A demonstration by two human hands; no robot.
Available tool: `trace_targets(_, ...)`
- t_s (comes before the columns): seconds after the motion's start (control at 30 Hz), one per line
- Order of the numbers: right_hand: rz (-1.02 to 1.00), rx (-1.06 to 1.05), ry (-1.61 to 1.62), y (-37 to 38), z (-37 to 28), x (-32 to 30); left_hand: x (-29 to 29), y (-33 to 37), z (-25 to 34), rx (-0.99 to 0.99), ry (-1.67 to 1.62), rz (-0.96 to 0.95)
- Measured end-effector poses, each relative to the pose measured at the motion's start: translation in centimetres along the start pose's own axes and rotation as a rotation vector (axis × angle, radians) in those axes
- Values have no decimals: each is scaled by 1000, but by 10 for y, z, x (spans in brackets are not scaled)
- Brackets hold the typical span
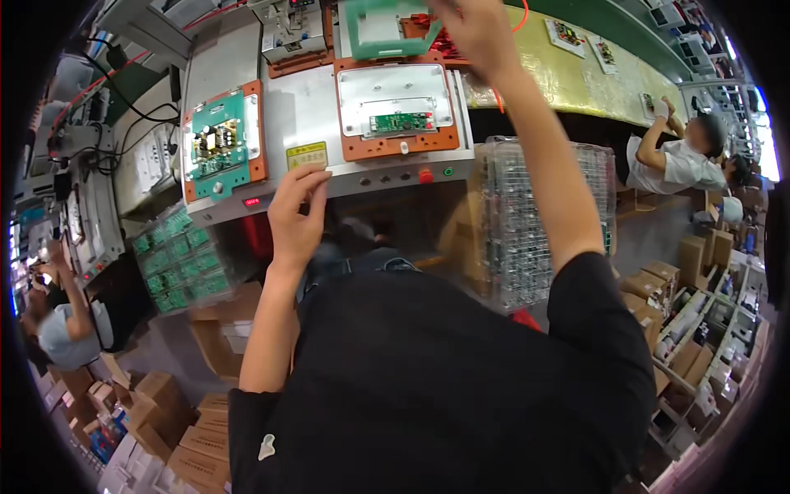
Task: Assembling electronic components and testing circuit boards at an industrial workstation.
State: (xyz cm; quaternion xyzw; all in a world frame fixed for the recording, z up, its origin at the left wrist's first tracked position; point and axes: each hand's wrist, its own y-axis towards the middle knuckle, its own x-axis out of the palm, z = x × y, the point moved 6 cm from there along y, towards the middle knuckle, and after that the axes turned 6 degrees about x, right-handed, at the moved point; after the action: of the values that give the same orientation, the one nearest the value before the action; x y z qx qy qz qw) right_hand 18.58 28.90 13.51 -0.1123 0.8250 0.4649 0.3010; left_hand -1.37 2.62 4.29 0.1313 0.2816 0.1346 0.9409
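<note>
My right hand point(481, 41) reaches to the upper edge of the head view, closed at the corner of a green rectangular frame point(391, 51); its fingertips run out of the picture. Below the frame lies an orange-edged fixture point(399, 148) with a white plate point(354, 99). A narrow green circuit board point(401, 123) sits in this fixture. My left hand point(298, 210) hovers at the machine's front edge by a yellow label point(307, 156), thumb and fingers pinched together; anything between them is too small to tell.
At left, a second fixture point(222, 144) holds a board under a teal plate. A red button point(425, 176) is on the machine's front. Stacked clear trays point(514, 222) stand right, trays of green boards point(177, 259) left. Red wires point(444, 45) lie behind. Other people work on both sides.
</note>
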Motion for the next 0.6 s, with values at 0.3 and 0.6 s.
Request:
trace_targets(0.3,-209,29,-24,-190,-67,16,49,24,36,139,-34,-18)
trace_targets(0.6,-196,290,-47,-206,-63,32,121,44,8,273,201,-100)
